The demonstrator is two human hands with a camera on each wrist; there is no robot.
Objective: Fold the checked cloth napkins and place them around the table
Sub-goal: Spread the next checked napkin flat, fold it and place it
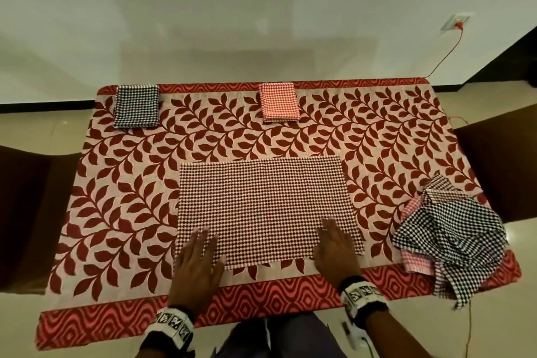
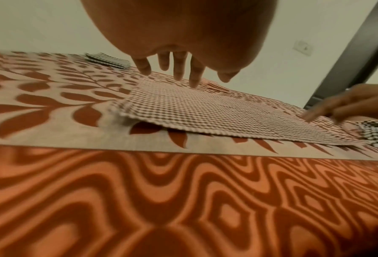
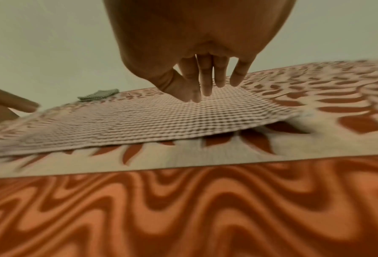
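A dark red checked napkin (image 1: 263,203) lies spread flat in the middle of the table, seen close up as the napkin (image 2: 194,111) and the napkin (image 3: 139,120) in the wrist views. My left hand (image 1: 200,253) rests flat on its near left corner with straight fingers (image 2: 179,69). My right hand (image 1: 334,244) lies flat on its near right part, fingers (image 3: 205,81) straight. A folded black checked napkin (image 1: 136,106) sits at the far left edge. A folded light red checked napkin (image 1: 279,102) sits at the far middle edge.
A loose heap of unfolded checked napkins (image 1: 447,235) lies at the table's right edge, partly hanging over. The table carries a red leaf-patterned tablecloth (image 1: 122,183). Dark chairs (image 1: 26,212) stand at both sides. A red cable (image 1: 447,55) runs from a wall socket.
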